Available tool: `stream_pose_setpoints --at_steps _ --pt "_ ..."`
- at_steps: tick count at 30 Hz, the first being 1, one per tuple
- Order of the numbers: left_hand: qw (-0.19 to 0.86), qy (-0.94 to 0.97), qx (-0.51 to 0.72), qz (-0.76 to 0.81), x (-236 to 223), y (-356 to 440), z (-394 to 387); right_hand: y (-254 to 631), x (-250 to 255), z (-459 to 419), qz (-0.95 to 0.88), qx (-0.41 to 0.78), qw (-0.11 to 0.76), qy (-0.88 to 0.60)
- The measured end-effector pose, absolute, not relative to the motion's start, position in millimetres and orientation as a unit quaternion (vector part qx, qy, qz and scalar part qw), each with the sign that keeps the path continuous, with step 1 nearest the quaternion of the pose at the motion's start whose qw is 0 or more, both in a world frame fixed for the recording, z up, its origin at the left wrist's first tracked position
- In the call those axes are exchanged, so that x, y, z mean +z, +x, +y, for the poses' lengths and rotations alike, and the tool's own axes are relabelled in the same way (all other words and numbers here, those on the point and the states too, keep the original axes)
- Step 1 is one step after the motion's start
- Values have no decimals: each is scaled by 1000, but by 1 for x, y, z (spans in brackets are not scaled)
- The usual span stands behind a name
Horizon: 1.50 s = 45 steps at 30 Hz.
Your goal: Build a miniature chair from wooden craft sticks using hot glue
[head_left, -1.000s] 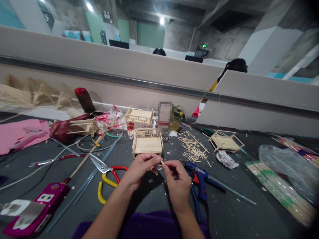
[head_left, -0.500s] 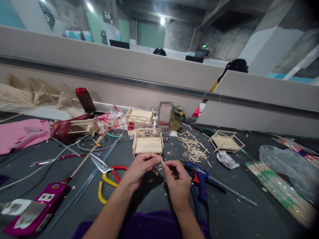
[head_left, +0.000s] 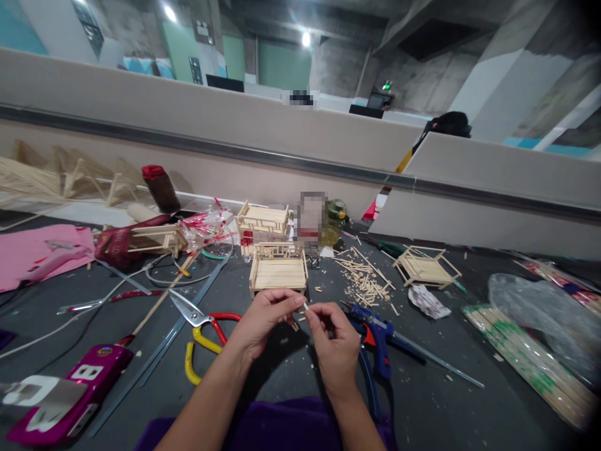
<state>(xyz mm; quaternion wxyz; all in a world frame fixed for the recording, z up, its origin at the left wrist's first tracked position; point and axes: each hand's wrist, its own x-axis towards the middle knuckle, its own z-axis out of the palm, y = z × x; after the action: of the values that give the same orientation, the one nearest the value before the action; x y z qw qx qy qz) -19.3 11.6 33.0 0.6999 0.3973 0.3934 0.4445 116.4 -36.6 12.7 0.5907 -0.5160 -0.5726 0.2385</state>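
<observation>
A short wooden stick (head_left: pixel 307 306) sits between my two hands, just in front of a miniature wooden bed frame (head_left: pixel 279 274). My right hand (head_left: pixel 332 335) pinches the stick between thumb and forefinger. At its far end, the closed thumb and forefinger of my left hand (head_left: pixel 268 316) meet it. Another small wooden piece (head_left: pixel 295 326) shows under the left fingers; whether it is held or lies on the table I cannot tell. A blue glue gun (head_left: pixel 375 332) lies right of my right hand, and red-and-yellow handled scissors (head_left: pixel 201 326) lie left of my left wrist.
Behind stands a second wooden model (head_left: pixel 263 219). Cut stick pieces (head_left: pixel 364 282) are scattered right of centre, near another wooden frame (head_left: pixel 427 268). A packet of sticks (head_left: pixel 526 363) lies far right. A magenta power strip (head_left: pixel 89 388) and cables occupy the left.
My fingers have shifted very slightly around the short stick, and a little more of it shows at the right fingertips. The things on the table have not moved.
</observation>
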Motion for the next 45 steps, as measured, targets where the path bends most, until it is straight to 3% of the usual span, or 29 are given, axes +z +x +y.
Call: stream_pose_setpoints --at_steps 38,45 --pt "767 318 444 337 30 -14 7 110 13 -41 -545 256 602 -525" --pt "759 308 460 341 36 -20 8 122 18 -43 -570 190 571 -560"
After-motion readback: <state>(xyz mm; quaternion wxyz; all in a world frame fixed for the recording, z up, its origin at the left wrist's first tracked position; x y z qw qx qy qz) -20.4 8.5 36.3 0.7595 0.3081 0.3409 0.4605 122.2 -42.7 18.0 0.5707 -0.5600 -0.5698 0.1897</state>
